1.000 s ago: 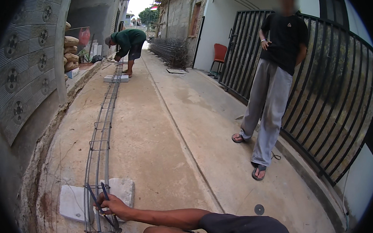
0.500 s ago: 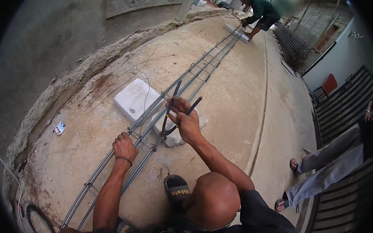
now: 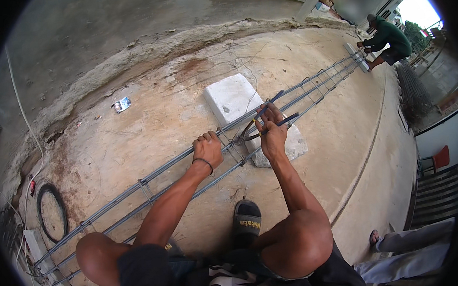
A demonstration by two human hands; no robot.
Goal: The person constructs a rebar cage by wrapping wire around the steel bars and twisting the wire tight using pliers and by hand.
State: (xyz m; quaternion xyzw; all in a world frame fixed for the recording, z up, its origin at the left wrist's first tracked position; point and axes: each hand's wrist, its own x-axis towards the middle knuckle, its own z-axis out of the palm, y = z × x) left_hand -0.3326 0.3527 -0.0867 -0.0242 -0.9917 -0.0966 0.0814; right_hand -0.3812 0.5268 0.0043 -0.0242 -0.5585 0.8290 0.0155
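A long steel rebar cage point(image 3: 167, 165) with square stirrups runs diagonally across in front of me. My left hand point(image 3: 207, 148) is closed over its far-side bars, close to a stirrup. In my right hand point(image 3: 274, 135) is a pair of pincers point(image 3: 286, 122) with dark blue handles spread apart. The pincers' jaws reach in between the bars at that stirrup, just right of my left hand; whether they grip a wire is too small to tell. Beneath this part of the cage sit a white block point(image 3: 231, 98) and a rougher pale block point(image 3: 295, 145).
At the cage's far end a person in a green top point(image 3: 390, 38) bends over it beside another support point(image 3: 357, 56). A black coil point(image 3: 52, 212) and a pale cable lie at left. Another person's legs point(image 3: 419, 246) show at lower right. Loose wires lie along the wall.
My view has swung, so the cage lies flatter and farther right. The pincers have tipped over rightward with my right hand, handles still spread. My left hand keeps its hold on the bars.
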